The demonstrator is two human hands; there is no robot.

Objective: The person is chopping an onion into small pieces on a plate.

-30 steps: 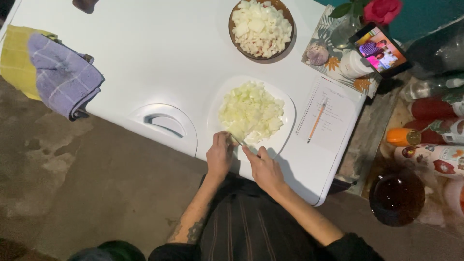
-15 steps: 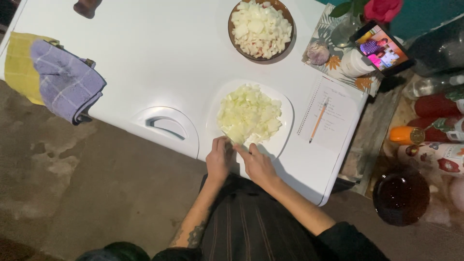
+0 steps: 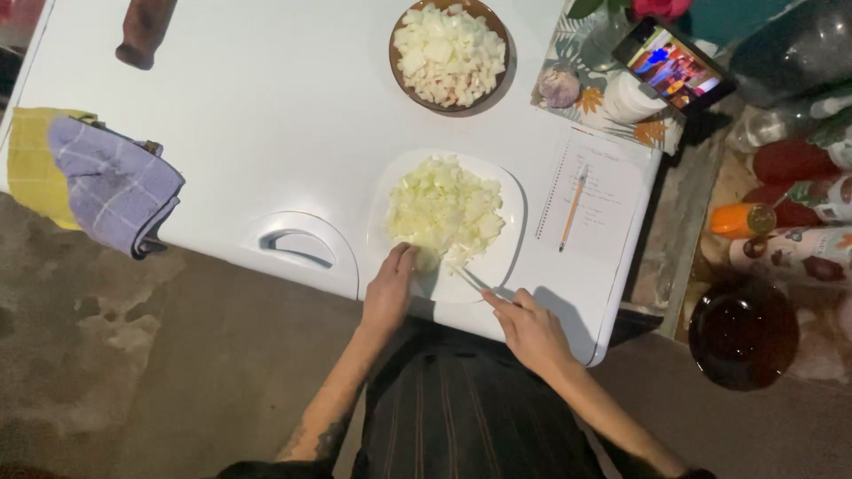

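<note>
Home kitchen: chopped onion on a plate [image 3: 506, 208], sauce bottles [image 3: 790, 164] alongside.
</note>
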